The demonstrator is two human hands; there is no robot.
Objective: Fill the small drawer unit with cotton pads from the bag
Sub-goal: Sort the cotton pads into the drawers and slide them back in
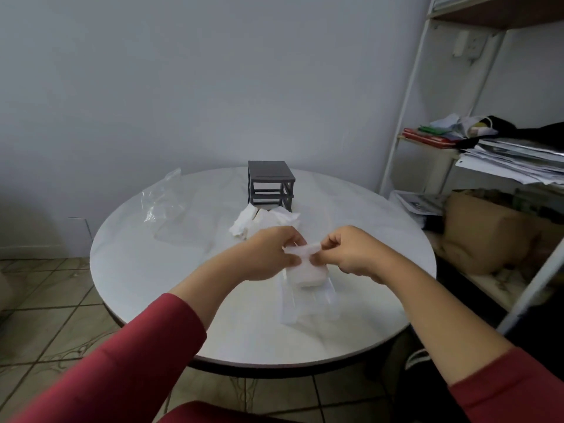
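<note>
The grey frame of the small drawer unit [271, 186] stands at the back of the round white table [158, 285] with its slots showing no drawers. A loose pile of white cotton pads [259, 221] lies just in front of it. My left hand [268, 254] and my right hand [351, 251] pinch the two ends of a white cotton pad [302, 250] above a clear plastic drawer [305, 296]. A stack of pads [308, 274] sits in that drawer. A crumpled clear bag [161, 196] lies at the table's back left.
Another clear drawer [183, 230] lies flat on the table left of the pile. A white shelf unit [488, 154] loaded with papers, clothes and a brown bag stands close to the table's right side. Tiled floor shows below on the left.
</note>
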